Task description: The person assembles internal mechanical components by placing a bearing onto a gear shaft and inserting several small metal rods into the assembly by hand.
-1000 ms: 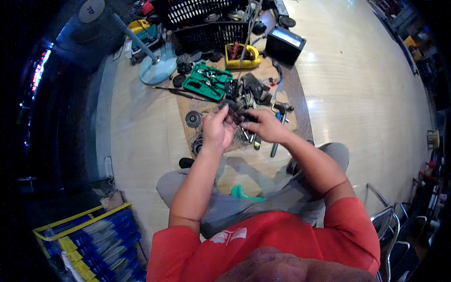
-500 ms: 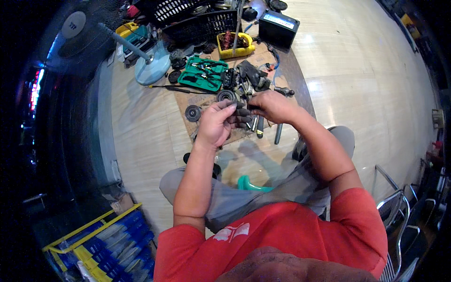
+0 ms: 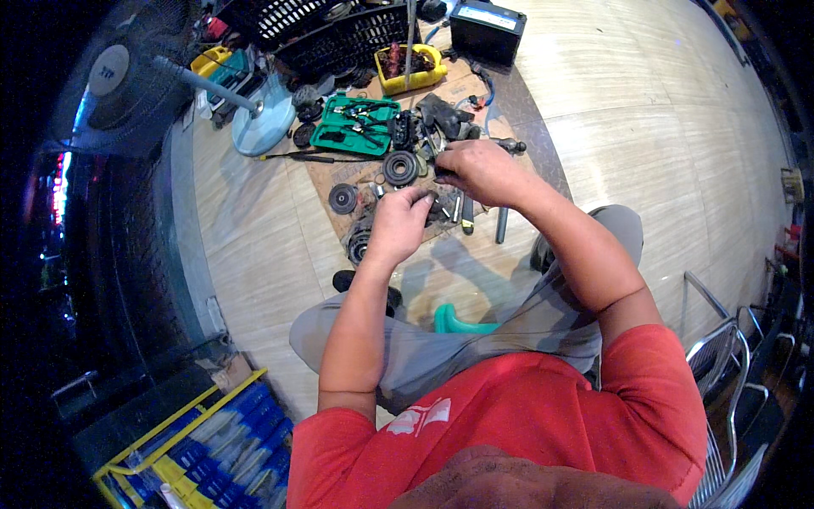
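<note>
Over the cardboard sheet [image 3: 326, 174], my left hand [image 3: 402, 222] is closed with thumb and fingertips together, near small metal parts. Anything in its grip is hidden. To its right and slightly farther off, my right hand [image 3: 482, 171] has its fingers curled down in a pinch; what they hold does not show. A round black pulley-like wheel [image 3: 400, 168] lies just beyond my left hand. Left of it is a smaller black disc [image 3: 342, 198], and a dark ringed part [image 3: 359, 246] lies near my left wrist. A yellow-and-black handled tool [image 3: 467, 217] lies below my right hand.
Farther off are an opened green tool case [image 3: 356, 125], a cut yellow jug [image 3: 412, 78] with dark contents, a black crate [image 3: 348, 47] and a black battery [image 3: 485, 32]. A fan base [image 3: 264, 123] stands left. A dark bar [image 3: 502, 224] lies right; a green curved object [image 3: 458, 321] is between my legs.
My left hand has turned palm down and its spread fingers have closed. Both hands have moved apart, the right slightly away from me. The view has shifted a little.
</note>
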The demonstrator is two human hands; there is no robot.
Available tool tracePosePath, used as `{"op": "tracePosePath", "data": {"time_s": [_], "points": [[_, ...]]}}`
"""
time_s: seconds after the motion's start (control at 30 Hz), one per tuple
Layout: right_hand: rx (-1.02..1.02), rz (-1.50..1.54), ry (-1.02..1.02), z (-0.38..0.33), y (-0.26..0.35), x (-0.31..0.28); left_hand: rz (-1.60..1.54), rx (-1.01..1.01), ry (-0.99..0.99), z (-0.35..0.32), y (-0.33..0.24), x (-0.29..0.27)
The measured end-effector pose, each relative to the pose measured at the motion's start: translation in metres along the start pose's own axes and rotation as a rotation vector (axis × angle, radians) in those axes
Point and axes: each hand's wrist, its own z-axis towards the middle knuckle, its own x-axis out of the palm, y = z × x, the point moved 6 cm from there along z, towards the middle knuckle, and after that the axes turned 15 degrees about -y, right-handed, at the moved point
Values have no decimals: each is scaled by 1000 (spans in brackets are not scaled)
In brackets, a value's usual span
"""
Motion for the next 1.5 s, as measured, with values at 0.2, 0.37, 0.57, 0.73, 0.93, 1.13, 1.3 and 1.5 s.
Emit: {"op": "tracePosePath", "data": {"time_s": [0.2,0.37,0.57,0.73,0.93,1.13,1.3,1.5], "points": [[54,38,-79,-3,7,3,-298,-282,-118,1,2,-3],[113,87,-118,-2,16,0,-605,-345,-180,10,25,5],[184,108,-181,-2,12,0,-653,-351,-177,9,18,3],[200,147,-166,-2,12,1,-650,-323,-198,10,17,1],[186,217,-134,-8,20,13,-924,-412,-227,12,31,6],[203,266,-95,-14,28,29,-1290,-355,-96,19,50,8],[225,250,-62,-15,25,33,-1345,-369,-186,16,27,1],[229,227,-48,-15,28,31,-1342,-369,-208,18,34,-1]]}}
